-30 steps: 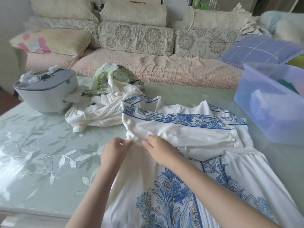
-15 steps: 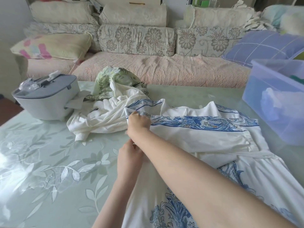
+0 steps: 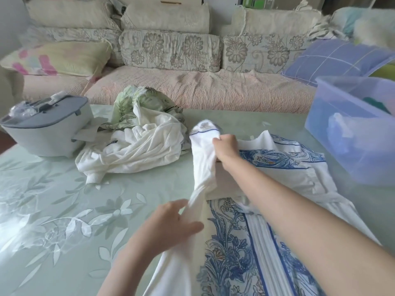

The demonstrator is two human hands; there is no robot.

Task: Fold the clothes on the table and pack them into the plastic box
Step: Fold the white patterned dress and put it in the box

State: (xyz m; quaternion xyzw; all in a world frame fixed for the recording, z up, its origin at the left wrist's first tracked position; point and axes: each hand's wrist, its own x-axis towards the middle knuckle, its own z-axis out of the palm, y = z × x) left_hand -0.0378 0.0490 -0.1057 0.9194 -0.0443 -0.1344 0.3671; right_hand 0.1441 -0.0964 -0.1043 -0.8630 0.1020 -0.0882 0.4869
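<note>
A white dress with blue floral print (image 3: pixel 277 159) lies spread on the table in front of me. My right hand (image 3: pixel 226 144) grips the end of its left sleeve and holds it lifted above the table. My left hand (image 3: pixel 173 221) pinches the same sleeve lower down, near the dress's side. A crumpled white ribbed garment (image 3: pixel 136 152) and a green leafy-print garment (image 3: pixel 139 103) lie heaped behind the sleeve. The translucent blue plastic box (image 3: pixel 333 116) stands at the right, with some folded cloth inside.
A grey lidded appliance (image 3: pixel 44 129) sits at the table's left rear. The table (image 3: pixel 53 210) has a pale green leaf-pattern top. Behind it runs a sofa (image 3: pixel 192 88) with cushions and a purple checked pillow (image 3: pixel 333 58).
My right hand has lifted the sleeve end up and away from me, stretching the sleeve out. My left hand has slid back toward me along the sleeve.
</note>
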